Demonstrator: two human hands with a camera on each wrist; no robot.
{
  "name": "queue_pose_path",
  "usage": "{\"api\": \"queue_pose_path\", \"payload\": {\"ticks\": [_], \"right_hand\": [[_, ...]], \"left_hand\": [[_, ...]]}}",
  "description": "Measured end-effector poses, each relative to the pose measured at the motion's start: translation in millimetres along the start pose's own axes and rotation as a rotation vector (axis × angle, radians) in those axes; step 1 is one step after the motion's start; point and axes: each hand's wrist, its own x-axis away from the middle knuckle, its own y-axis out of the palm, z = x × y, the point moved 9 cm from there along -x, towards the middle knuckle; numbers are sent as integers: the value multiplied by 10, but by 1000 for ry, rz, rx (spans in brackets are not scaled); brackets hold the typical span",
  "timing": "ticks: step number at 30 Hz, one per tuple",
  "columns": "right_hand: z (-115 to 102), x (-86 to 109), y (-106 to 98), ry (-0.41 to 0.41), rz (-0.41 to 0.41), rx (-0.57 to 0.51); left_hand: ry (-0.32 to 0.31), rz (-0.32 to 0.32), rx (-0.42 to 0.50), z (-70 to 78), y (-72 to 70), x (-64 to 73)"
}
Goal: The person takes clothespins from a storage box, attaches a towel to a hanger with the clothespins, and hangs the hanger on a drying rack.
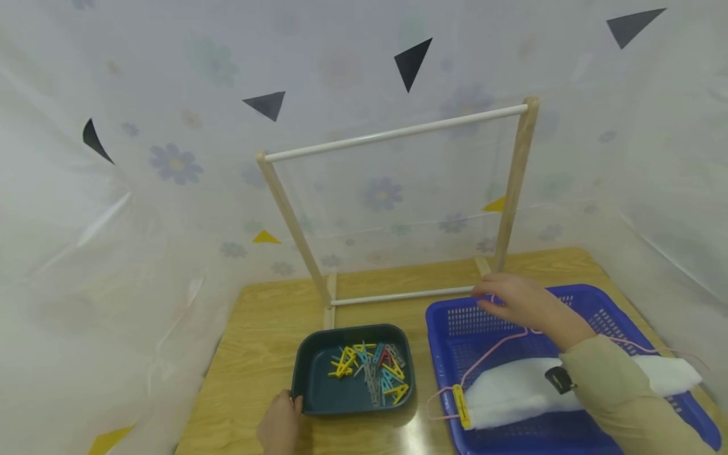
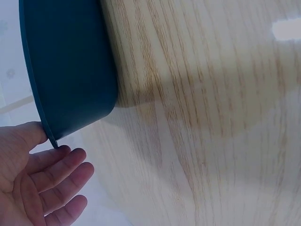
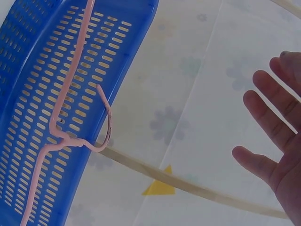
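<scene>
My left hand (image 1: pixel 280 422) pinches the near-left corner rim of a dark green tray (image 1: pixel 327 395), thumb on one side and forefinger on the other. Several yellow, blue, grey and red clothespins (image 1: pixel 372 379) lie in the tray. Over the back of a blue basket (image 1: pixel 436 354) is my right hand (image 1: pixel 520 303), holding nothing. In the right wrist view its fingers are spread, apart from the hook of a pink hanger (image 3: pixel 109 120). That hanger rests on the basket with a white cloth (image 1: pixel 512 388) on it, and a yellow clothespin (image 1: pixel 462 407) grips the cloth's left end.
Behind the tray and basket stands a wooden rack with a white top bar (image 1: pixel 398 133) and a lower bar (image 1: pixel 404 295). Patterned plastic sheeting (image 1: pixel 352 69) surrounds the wooden table (image 1: pixel 250 354) at the back and sides.
</scene>
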Motion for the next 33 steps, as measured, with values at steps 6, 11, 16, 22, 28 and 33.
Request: {"api": "queue_pose_path", "payload": {"ticks": [6,11,16,22,28,33], "right_hand": [[9,-13,68,19,-31,0],[-11,-36,106,3,-26,8],[-29,-62,139,-12,-27,10],[-43,-89,184,-27,-34,-9],[-37,-111,271,-22,-58,-12],[-64,-143,330,-28,-63,-21]], "left_hand": [[8,13,-10,-6,10,4],[11,8,-15,-1,10,12],[-6,-2,-20,-10,13,8],[-23,-3,-17,-8,15,0],[-10,13,0,-4,9,-1],[-8,14,0,-5,10,-2]]}}
